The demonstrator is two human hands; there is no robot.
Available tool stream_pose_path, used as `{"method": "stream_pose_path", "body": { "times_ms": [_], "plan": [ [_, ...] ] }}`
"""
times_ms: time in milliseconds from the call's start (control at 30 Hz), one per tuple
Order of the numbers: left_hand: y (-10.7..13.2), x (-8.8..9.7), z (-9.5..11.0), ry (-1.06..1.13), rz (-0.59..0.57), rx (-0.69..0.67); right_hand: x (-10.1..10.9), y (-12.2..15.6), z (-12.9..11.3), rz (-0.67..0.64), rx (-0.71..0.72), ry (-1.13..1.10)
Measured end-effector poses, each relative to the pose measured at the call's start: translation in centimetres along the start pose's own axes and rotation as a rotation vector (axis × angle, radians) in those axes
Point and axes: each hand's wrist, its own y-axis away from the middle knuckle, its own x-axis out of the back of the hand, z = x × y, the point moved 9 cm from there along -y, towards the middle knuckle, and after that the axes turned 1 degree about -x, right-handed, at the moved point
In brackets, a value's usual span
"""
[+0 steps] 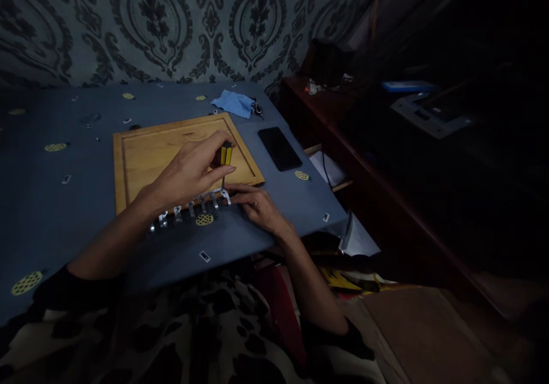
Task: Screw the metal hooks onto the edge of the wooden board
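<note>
My left hand [191,164] is closed around the yellow-and-black handle of a screwdriver [227,154], held upright over the near right part of a wooden board [171,138]. The screwdriver's shaft points down to the right end of a metal hook rail [191,207], whose several curved silver hooks stick out along the board's near edge. My right hand [261,207] lies low beside that end, thumb and forefinger closed on the rail close to the screwdriver's tip. My left wrist and forearm cover part of the board's near left side.
The board lies on a table with a blue-grey patterned cloth [86,190]. A black phone [280,148] is right of the board, and a blue rag [235,103] lies behind it. To the right runs a dark red ledge [364,167]. A patterned curtain [210,24] hangs behind the table.
</note>
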Motion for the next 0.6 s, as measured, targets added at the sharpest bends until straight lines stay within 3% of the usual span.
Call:
{"method": "stream_pose_path", "body": {
  "times_ms": [600],
  "plan": [
    [0.01,-0.31,0.07,-0.003,-0.015,-0.01,-0.09,-0.11,0.15,-0.026,-0.052,0.022]
  ]
}}
